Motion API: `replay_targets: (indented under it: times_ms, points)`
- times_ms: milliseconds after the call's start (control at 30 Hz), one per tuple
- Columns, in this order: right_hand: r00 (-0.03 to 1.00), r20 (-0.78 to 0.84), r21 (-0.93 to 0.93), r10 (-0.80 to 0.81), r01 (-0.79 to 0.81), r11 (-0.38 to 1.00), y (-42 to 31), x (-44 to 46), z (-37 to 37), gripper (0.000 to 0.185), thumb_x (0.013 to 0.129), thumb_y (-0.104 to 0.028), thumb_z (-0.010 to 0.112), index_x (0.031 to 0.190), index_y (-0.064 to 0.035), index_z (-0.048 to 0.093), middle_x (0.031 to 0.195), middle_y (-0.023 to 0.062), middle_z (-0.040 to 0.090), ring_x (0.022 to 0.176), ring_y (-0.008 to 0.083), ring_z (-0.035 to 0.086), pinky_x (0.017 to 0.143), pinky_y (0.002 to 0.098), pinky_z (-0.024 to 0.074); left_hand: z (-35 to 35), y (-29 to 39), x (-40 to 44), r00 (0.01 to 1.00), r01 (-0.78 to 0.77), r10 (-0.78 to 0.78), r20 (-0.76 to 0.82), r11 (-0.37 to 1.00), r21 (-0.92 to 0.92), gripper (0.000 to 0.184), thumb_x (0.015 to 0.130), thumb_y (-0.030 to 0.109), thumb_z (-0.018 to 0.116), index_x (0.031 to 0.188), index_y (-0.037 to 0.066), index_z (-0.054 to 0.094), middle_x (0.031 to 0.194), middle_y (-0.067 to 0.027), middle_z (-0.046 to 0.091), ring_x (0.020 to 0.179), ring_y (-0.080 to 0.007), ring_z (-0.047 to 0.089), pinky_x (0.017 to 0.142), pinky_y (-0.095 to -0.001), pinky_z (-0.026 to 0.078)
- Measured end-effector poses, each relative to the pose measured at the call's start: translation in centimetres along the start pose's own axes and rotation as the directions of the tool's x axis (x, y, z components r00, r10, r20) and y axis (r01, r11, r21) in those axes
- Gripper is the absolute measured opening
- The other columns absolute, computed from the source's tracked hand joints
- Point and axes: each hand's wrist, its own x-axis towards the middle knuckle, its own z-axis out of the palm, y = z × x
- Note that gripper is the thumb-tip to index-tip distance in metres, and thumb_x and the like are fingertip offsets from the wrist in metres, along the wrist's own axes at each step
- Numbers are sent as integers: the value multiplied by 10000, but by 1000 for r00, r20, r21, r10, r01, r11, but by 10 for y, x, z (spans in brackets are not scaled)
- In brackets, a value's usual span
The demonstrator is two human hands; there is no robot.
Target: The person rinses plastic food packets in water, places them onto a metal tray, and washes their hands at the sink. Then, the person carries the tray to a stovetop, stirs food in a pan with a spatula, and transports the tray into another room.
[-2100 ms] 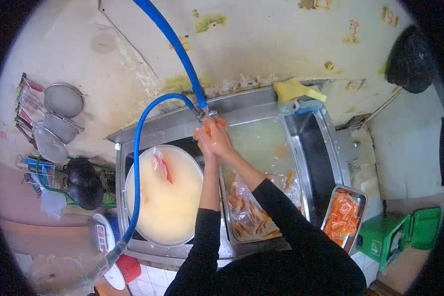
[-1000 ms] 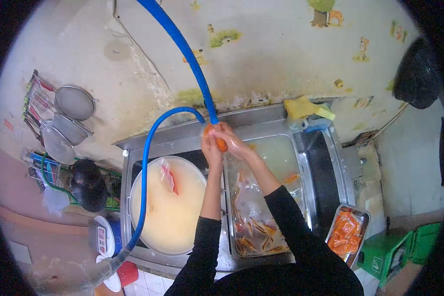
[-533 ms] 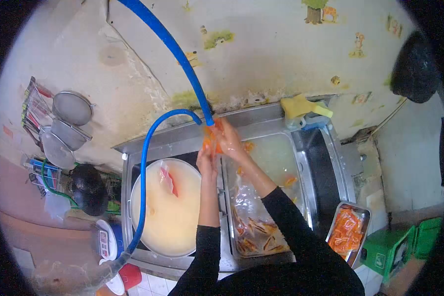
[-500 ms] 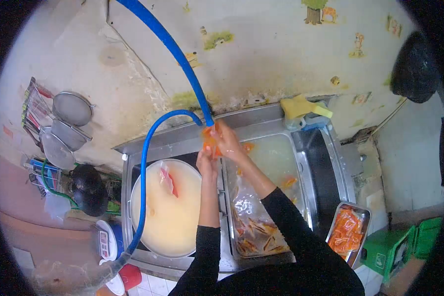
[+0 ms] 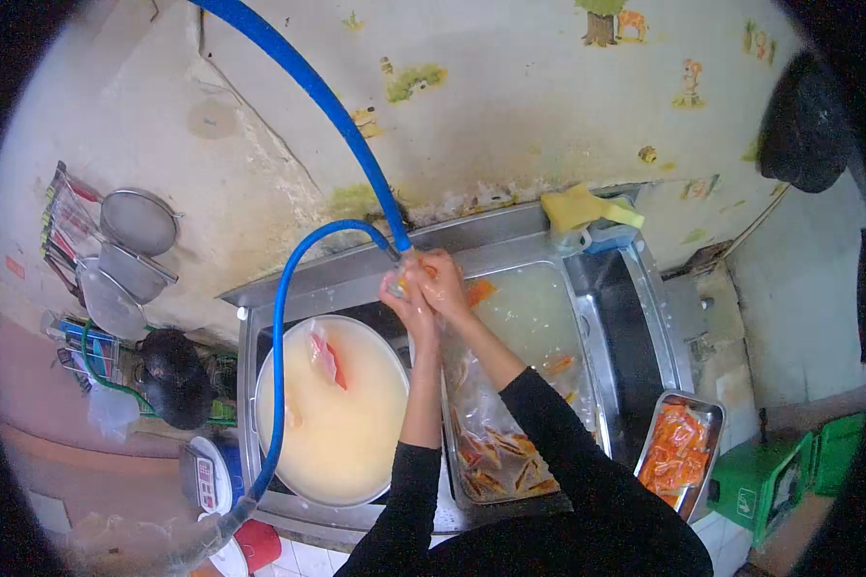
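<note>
My left hand (image 5: 409, 300) and my right hand (image 5: 445, 285) press together just below the mouth of a thick blue hose (image 5: 364, 154), over the divider between two basins. Both are closed around a wet orange piece of food (image 5: 430, 272), mostly hidden by the fingers. Beneath my right forearm, a metal tray of cloudy water (image 5: 529, 303) holds orange and brown pieces (image 5: 496, 462), mostly near its front. On the left stands a large round basin of milky liquid (image 5: 332, 433), with a clear and red plastic packet (image 5: 329, 356) floating in it.
A thin blue hose (image 5: 281, 346) arcs across the round basin's left side. To the right, a small metal tray (image 5: 717, 423) carries orange pieces (image 5: 678, 447). A yellow cloth (image 5: 577, 207) lies at the sink's back corner. Strainers (image 5: 138, 221) hang at left; a green bin (image 5: 755, 486) stands right.
My hands have closed more tightly together around the orange piece, covering most of it. My left hand has shifted slightly upward against my right. The view has tilted slightly.
</note>
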Motion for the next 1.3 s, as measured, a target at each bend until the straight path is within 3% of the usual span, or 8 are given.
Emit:
replay_targets:
  times_ms: [233,267,467,600,767,933,1033,1300]
  points:
    - [986,125,353,110,-148,924,-23,-8,1,251,756,-244,620,865,-31,543,775,111,522,793,243,490,724,349,385,-11,2,25,965,194,-230,125,949,250,336,911,355,402,1058,61,471,998,-71,522,860,-140,516,757,-287,439]
    - [987,120,353,109,-145,924,-24,-8,-2,251,756,-244,620,865,-31,543,775,111,522,793,243,490,724,349,385,3,8,23,945,-154,124,303,985,77,290,922,249,370,659,129,343,610,27,351,540,-105,306,514,-275,317]
    - [972,91,133,-217,204,970,-10,-7,-9,244,763,-244,612,853,-33,529,818,135,531,807,301,528,709,368,422,-12,4,17,827,561,-499,258,749,-352,314,909,338,410,1043,68,497,1000,-53,524,906,-147,512,782,-296,435]
    - [990,134,-46,45,-39,998,-27,-4,-13,252,764,-303,583,805,-54,579,803,164,573,775,337,559,662,394,444,-15,-22,13,986,116,-117,119,993,10,349,896,394,424,1045,88,499,1000,-47,527,915,-157,508,816,-309,422]
    - [987,134,-160,-86,107,981,-18,-17,-3,281,752,-333,565,708,-59,604,677,161,589,657,336,585,571,424,448,-37,-25,16,785,468,-242,570,836,-289,388,903,364,392,1082,30,474,964,-69,545,912,-178,535,796,-314,438]
    - [892,444,462,85,-309,831,-29,-14,-45,177,770,-219,536,788,-69,628,831,189,605,808,356,582,708,441,446,-84,-51,43,758,516,-389,524,849,-116,371,832,363,459,1092,99,446,981,-55,512,797,-174,540,606,-298,473]
    - [920,300,-437,253,-103,893,-11,-40,-64,184,780,-223,525,765,-66,618,786,193,592,765,354,580,677,436,445,-85,-46,24,666,745,-737,-114,648,162,257,819,288,466,984,91,477,859,-39,492,676,-163,501,516,-269,422]
    - [981,182,-183,-64,98,978,-39,-130,-195,210,819,-228,526,888,-44,598,798,128,583,726,301,557,667,388,438,-81,-34,-35,788,502,-609,94,723,474,166,806,224,474,769,72,531,656,-35,501,507,-142,479,450,-250,356]
